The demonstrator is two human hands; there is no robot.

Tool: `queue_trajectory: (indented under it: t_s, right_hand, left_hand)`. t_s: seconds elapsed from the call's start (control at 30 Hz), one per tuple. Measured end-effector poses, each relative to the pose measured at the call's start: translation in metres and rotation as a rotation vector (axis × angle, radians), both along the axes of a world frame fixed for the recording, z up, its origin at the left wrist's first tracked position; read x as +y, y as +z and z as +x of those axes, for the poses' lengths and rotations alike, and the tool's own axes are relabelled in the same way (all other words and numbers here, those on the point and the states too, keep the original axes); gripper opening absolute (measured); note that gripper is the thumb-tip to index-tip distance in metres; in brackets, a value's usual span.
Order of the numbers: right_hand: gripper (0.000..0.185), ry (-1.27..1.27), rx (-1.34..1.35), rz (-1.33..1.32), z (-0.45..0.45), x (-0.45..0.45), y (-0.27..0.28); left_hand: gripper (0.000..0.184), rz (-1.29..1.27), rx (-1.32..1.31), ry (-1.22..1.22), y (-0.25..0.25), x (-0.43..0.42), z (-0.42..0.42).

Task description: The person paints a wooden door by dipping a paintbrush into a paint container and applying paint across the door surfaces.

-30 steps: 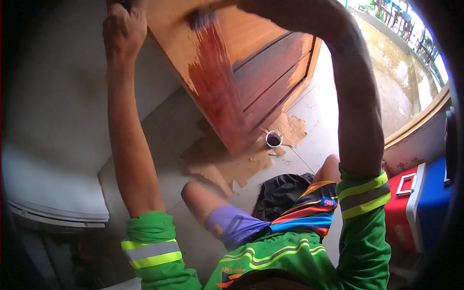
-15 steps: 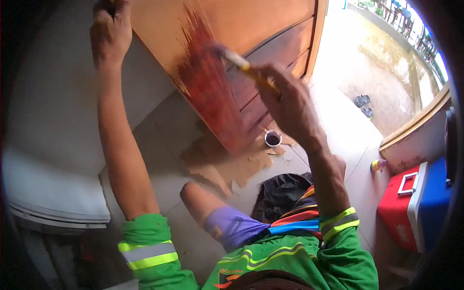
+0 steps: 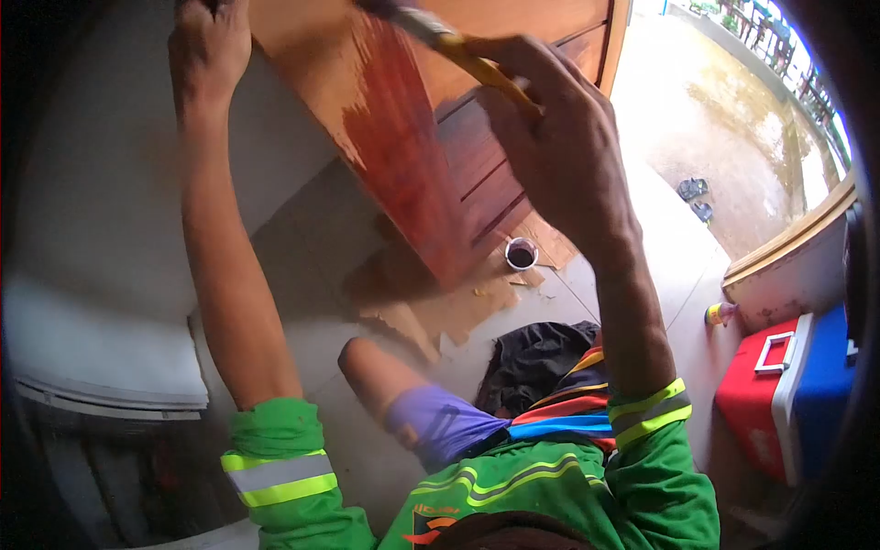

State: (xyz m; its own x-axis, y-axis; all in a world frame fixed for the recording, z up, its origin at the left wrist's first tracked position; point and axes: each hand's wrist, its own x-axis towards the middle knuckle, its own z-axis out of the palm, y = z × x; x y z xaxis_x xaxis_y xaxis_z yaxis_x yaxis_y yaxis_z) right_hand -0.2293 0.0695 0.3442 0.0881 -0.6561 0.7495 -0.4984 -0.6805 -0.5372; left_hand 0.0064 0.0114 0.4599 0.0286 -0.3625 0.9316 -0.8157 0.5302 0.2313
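Observation:
My right hand (image 3: 564,137) grips the yellow handle of a paintbrush (image 3: 458,50), whose dark bristles are near the top edge of the view, over the wooden door (image 3: 321,69). A wet reddish-brown patch (image 3: 394,147) covers the door's lower part, with bare orange wood above it. My left hand (image 3: 211,46) is closed at the door's upper left edge; what its fingers hold is too hidden to name. A white cup of dark liquid (image 3: 522,254) stands on the floor by the door's lower corner.
Torn cardboard (image 3: 472,307) lies under the door. Black cloth (image 3: 532,367) is between my legs. On the right are a red cooler (image 3: 756,394), a blue one (image 3: 825,376) and a small bottle (image 3: 720,313). Dark sandals (image 3: 694,190) lie outside the doorway.
My right hand came down from the top with the brush, then moved slightly up again, carrying the bristles toward the top edge. My left hand shifted a little left.

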Motion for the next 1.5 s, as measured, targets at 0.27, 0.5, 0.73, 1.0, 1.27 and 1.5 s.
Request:
queue_trajectory:
  t_s: [0.27,0.5,0.73,1.0,1.27,1.5]
  right_hand:
    - [0.044,0.033,0.410,0.026,0.035,0.018,-0.075]
    - [0.032,0.026,0.556,-0.271,0.025,-0.012,0.046]
    - [0.029,-0.056,0.213,-0.376,0.023,0.023,0.057]
    - [0.046,0.105,0.403,0.158,0.045,0.050,-0.115]
    - [0.017,0.100,0.167,0.124,0.048,0.023,0.000]
    - [0.021,-0.061,0.003,-0.041,0.050,0.036,-0.011]
  left_hand:
    - [0.063,0.095,0.086,0.022,-0.001,-0.005,0.007]
    - [0.062,0.015,-0.052,-0.075,0.004,0.008,0.003]
    - [0.063,0.047,-0.089,-0.017,0.008,0.006,0.011]
    - [0.067,0.042,-0.111,0.058,0.009,-0.002,0.018]
    - [0.068,0.026,-0.153,0.047,0.005,0.000,0.020]
    - [0.058,-0.146,-0.686,0.225,0.009,-0.020,0.049]
